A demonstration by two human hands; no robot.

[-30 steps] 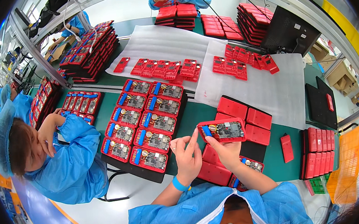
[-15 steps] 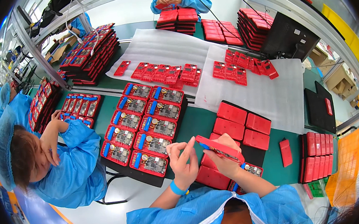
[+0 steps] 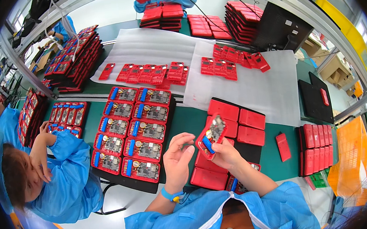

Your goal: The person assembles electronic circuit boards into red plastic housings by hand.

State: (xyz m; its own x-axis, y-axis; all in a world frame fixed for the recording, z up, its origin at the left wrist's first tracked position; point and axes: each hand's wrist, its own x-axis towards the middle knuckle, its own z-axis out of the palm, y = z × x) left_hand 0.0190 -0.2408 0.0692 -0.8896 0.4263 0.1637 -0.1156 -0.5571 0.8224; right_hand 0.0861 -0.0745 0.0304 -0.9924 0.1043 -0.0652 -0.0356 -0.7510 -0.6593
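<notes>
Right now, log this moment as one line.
right hand: holds open red case tilted | left hand: open beside it, apart | tray of open cases: left

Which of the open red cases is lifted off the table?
The red case in the right hand, tilted; the others lie flat in the black tray.

Red open casing (image 3: 211, 134), held tilted, with a green circuit board and a blue cylinder inside. Tray of red casings (image 3: 132, 132), each with a blue cylinder and dark board. Closed covers (image 3: 236, 118), plain red. Tabletop (image 3: 188, 118), dark green. Foam sheets (image 3: 260, 90), white. Sleeves (image 3: 283, 206), bright blue. Wristband (image 3: 172, 196), blue. Crate (image 3: 353, 160), orange.
</notes>
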